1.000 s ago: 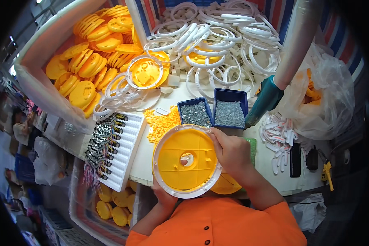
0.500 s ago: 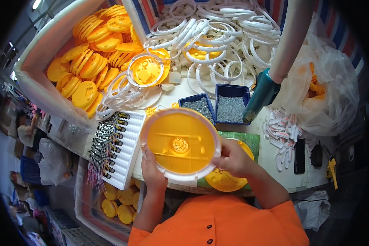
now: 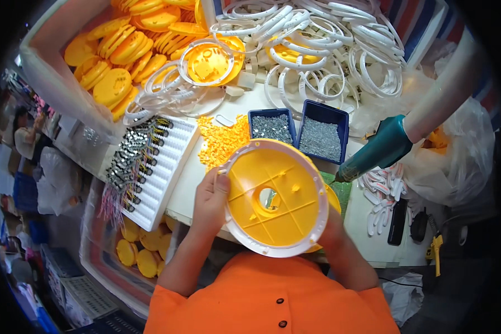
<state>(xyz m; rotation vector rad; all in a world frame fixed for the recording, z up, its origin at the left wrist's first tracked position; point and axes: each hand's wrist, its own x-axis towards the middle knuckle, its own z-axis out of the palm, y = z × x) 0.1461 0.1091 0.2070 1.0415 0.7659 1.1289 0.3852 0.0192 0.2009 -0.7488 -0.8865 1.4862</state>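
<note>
Both of my hands hold up a round yellow plastic disc (image 3: 278,222) with a white ring (image 3: 319,225) around its edge. Ribs cross its face, and there is a hole in the middle. My left hand (image 3: 211,200) is closed on the left rim, thumb on the near face. At the right side, my right hand (image 3: 333,225) bears against the disc; its fingers are hidden behind it. Another yellow disc (image 3: 333,199) is partly covered by the held one, above a green mat (image 3: 343,196).
Beyond stand two blue trays of small clear and metal parts (image 3: 320,139), next to a heap of yellow bits (image 3: 222,136). A green-tipped driver-like tool (image 3: 376,146) slants in from the right. A white rack of wired parts (image 3: 172,167) lies left; white rings (image 3: 317,33) pile behind.
The disc has moved right and turned, its face tilting. My right hand has slipped behind its edge. My view has shifted, so more of the yellow bits shows.
</note>
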